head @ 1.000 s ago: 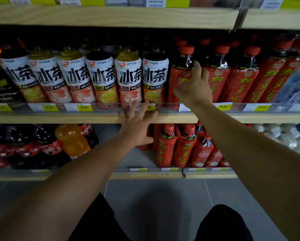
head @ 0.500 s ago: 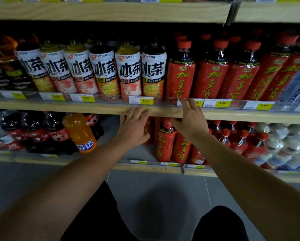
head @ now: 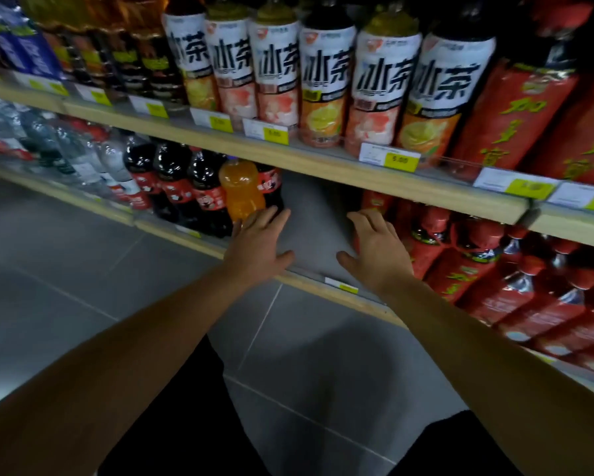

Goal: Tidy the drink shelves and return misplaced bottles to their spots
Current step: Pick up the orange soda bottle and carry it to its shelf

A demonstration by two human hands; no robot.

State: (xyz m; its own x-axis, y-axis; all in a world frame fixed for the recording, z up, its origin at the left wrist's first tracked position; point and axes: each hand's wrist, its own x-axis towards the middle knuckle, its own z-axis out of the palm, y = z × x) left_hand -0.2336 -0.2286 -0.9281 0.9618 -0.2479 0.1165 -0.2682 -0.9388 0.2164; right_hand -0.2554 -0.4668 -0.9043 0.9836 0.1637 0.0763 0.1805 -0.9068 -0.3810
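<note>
On the lower shelf point(head: 172, 231) we note dark cola bottles point(head: 204, 190), then one orange soda bottle point(head: 241, 188) standing among them at the edge of a bare gap. Our left hand point(head: 257, 243) reaches in with fingers straight and spread, fingertips at the orange bottle's base but gripping nothing; whether they touch it we cannot tell. Our right hand point(head: 378, 254) hangs open across the gap, empty, just beside the red-labelled tea bottles point(head: 467, 269), under the white-labelled tea bottles point(head: 323, 87) on the upper shelf point(head: 323, 163).

Dim overall, brighter on the white labels point(head: 385, 73). Motion blur throughout, heaviest on price tags point(head: 390, 158). Wide-angle bending at edges. Soft shadow across floor point(head: 323, 365).
</note>
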